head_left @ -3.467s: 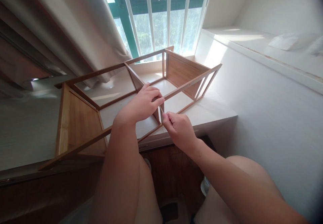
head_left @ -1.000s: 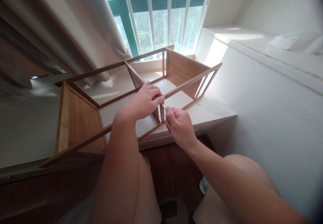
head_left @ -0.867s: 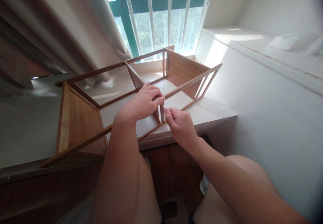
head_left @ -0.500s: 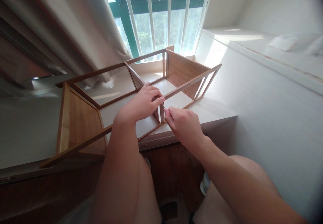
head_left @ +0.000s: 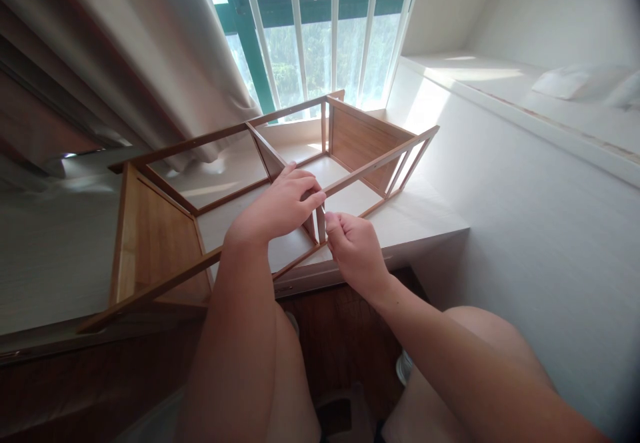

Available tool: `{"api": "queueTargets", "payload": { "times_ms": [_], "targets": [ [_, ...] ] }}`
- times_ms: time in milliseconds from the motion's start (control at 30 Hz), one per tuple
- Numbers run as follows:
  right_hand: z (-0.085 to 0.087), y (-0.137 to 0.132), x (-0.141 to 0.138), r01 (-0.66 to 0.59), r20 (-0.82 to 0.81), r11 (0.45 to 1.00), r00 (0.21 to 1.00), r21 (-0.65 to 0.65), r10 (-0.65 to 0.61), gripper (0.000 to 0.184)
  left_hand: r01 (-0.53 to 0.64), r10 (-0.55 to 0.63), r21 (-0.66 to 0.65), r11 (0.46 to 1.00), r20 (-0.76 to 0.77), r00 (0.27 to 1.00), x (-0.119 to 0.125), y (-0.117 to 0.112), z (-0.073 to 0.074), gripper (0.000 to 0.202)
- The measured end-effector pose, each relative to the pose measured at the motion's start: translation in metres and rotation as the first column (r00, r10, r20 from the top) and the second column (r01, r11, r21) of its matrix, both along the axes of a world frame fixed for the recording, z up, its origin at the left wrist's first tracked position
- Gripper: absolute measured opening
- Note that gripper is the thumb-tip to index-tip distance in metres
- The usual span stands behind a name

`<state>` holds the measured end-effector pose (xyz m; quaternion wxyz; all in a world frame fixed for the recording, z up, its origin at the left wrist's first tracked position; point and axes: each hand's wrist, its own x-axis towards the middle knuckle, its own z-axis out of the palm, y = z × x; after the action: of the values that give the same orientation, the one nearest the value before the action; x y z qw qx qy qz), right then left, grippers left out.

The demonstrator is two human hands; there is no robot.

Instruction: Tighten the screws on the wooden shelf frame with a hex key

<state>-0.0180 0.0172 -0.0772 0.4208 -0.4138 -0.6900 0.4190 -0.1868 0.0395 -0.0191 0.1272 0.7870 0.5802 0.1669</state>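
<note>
Barred window (head_left: pixel 335 36), beige curtain (head_left: pixel 150 50) at left, white bench (head_left: pixel 425 211) below. Wooden frame (head_left: pixel 367 168), open-sided, resting on bench; panels at both ends, one middle panel (head_left: pixel 269 158). Left hand (head_left: pixel 275 206): clasped over near rail at middle panel. Right hand (head_left: pixel 357 246): just beside, fist closed round thin tool (head_left: pixel 324 207), mostly hidden, below left thumb.

shelf frame (head_left: pixel 270 158) on ledge (head_left: pixel 425 213) before window (head_left: pixel 317 50), curtain (head_left: pixel 165 43) left
</note>
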Motion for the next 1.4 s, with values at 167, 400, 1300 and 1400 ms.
{"api": "queueTargets", "payload": {
  "times_ms": [167, 400, 1300, 1400],
  "targets": [
    [-0.002, -0.007, -0.010, -0.105, -0.390, 0.942, 0.920, -0.318, -0.029, 0.047, 0.008, -0.008, 0.007, 1.000, -0.002, 1.000, 0.000, 0.000, 0.000, 0.036],
    [-0.001, -0.014, -0.019, -0.243, -0.647, 0.834, 0.744, -0.495, -0.166, 0.043, 0.001, -0.001, 0.031, 1.000, -0.004, 1.000, -0.001, 0.001, -0.003, 0.037],
    [0.010, 0.006, 0.009, -0.071, 0.436, 0.959, 0.898, 0.274, -0.058, 0.040, -0.010, 0.009, 0.015, 1.000, 0.015, 1.000, 0.000, 0.000, -0.001, 0.033],
    [0.010, 0.006, 0.009, -0.067, 0.469, 0.950, 0.879, 0.305, -0.089, 0.040, -0.004, 0.004, 0.015, 1.000, 0.002, 1.000, 0.000, 0.000, -0.001, 0.034]
  ]
}}
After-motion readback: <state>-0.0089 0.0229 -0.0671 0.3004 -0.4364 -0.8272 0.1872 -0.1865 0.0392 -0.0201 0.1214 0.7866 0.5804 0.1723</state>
